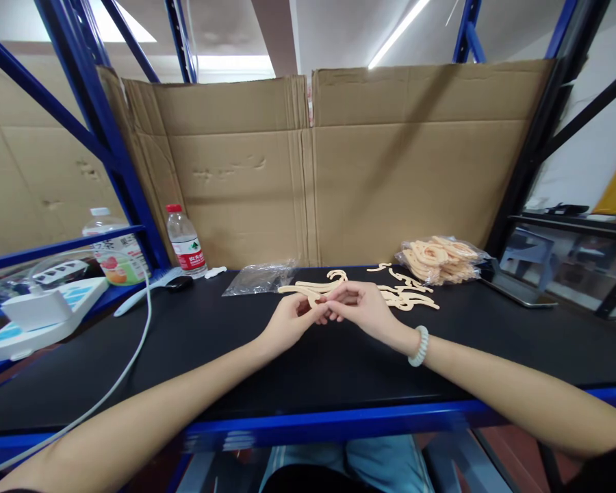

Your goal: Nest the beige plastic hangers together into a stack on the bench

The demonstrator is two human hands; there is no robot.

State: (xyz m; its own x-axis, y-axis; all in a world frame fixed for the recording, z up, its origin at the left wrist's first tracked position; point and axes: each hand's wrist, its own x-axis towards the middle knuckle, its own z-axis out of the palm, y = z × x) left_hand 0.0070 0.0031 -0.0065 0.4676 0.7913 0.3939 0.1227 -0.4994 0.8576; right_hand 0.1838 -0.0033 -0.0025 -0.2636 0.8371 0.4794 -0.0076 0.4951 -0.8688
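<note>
My left hand (pixel 287 320) and my right hand (pixel 362 307) meet over the middle of the black tabletop (pixel 236 356). Together their fingertips pinch a small beige hook-shaped piece (pixel 315 298). Several more beige hook pieces (pixel 408 298) lie loose on the table just behind and to the right of my hands. A clear bag full of the same pieces (pixel 439 260) sits further back on the right. An empty clear plastic bag (pixel 259 279) lies behind my left hand. A white bead bracelet is on my right wrist.
A water bottle with a red cap (pixel 185 241) stands at the back left by a blue rack post. A white power strip (pixel 41 308) and its cable (pixel 133 356) lie at left. Cardboard sheets (pixel 339 164) wall off the back. A tablet (pixel 518 287) lies at right.
</note>
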